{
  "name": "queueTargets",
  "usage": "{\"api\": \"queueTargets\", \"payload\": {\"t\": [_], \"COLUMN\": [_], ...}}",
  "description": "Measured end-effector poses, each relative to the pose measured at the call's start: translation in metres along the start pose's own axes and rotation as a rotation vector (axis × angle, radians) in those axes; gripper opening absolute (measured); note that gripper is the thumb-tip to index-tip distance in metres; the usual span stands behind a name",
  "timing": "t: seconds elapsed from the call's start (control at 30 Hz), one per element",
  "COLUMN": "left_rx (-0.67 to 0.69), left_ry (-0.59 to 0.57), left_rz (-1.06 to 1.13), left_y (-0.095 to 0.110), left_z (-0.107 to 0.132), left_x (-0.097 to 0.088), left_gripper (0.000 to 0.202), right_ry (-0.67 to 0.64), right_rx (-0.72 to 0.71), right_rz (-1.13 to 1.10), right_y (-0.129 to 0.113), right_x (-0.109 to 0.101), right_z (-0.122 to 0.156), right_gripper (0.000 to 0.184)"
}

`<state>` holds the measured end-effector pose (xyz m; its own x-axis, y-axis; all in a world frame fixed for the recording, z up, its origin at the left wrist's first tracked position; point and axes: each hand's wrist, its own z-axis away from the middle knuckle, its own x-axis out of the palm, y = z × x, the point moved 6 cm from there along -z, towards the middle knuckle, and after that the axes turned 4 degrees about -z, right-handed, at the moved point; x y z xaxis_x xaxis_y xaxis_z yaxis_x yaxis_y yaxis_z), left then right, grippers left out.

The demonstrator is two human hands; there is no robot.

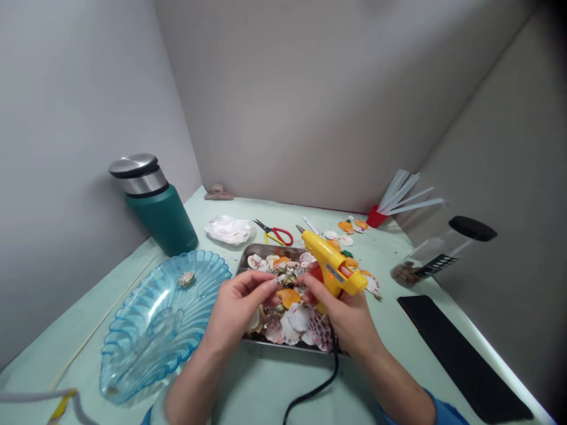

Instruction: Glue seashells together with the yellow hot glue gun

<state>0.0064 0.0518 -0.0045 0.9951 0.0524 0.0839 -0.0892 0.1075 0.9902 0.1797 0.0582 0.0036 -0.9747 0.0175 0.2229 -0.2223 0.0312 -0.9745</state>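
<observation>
My left hand (237, 301) is closed, thumb and forefinger pinched at a small greenish-brown shell (290, 278) over the metal tray (248, 251). That shell's outline merges with the ones behind it. In my right hand (343, 310) is a yellow hot glue gun (330, 262), its nozzle tilted up and away to the left and a small orange light showing on its side. My right thumb and forefinger also reach toward the small shell; whether they touch it I cannot tell. Below both hands lie an orange shell (290, 297) and white scallop shells (299, 317).
At left stand a blue shell-shaped dish (195, 313) with one shell inside and a green bottle (162, 218). Behind the tray are scissors (279, 235) and a white plastic bag (229, 229). Glue sticks (401, 192), a jar (425, 260) and a black slab (456, 348) are right. A black cord (310, 392) runs forward.
</observation>
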Motion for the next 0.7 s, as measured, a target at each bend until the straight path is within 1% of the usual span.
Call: {"api": "queueTargets", "payload": {"t": [0.07, 0.13, 0.23, 0.3, 0.37, 0.47, 0.6, 0.7], "left_rx": [0.007, 0.005, 0.002, -0.001, -0.003, 0.001, -0.011, -0.013], "left_ry": [0.066, 0.091, 0.077, 0.05, 0.025, 0.006, 0.007, 0.008], "left_rz": [0.038, 0.07, 0.125, 0.164, 0.193, 0.214, 0.213, 0.206], "left_y": [0.003, 0.004, 0.002, -0.002, -0.006, -0.011, -0.016, -0.017], "left_z": [-0.003, -0.006, -0.01, -0.011, -0.012, -0.013, -0.013, -0.012], "left_x": [-0.007, -0.01, -0.01, -0.008, -0.007, -0.007, -0.009, -0.009], "left_gripper": [0.021, 0.022, 0.024, 0.025, 0.024, 0.023, 0.024, 0.023], "right_ry": [-0.04, -0.082, -0.098, -0.085, -0.098, -0.201, -0.354, -0.391], "right_rx": [0.003, 0.022, 0.043, 0.004, -0.074, -0.174, -0.211, -0.26], "right_rz": [0.069, 0.145, 0.225, 0.252, 0.293, 0.4, 0.56, 0.63], "right_y": [-0.001, 0.002, 0.008, 0.008, 0.005, 0.0, -0.001, -0.002], "right_x": [-0.008, -0.016, -0.024, -0.026, -0.025, -0.018, -0.01, -0.006], "right_z": [-0.001, 0.0, 0.005, 0.009, 0.013, 0.015, 0.016, 0.017], "right_gripper": [0.025, 0.025, 0.026, 0.024, 0.021, 0.015, 0.013, 0.012]}}
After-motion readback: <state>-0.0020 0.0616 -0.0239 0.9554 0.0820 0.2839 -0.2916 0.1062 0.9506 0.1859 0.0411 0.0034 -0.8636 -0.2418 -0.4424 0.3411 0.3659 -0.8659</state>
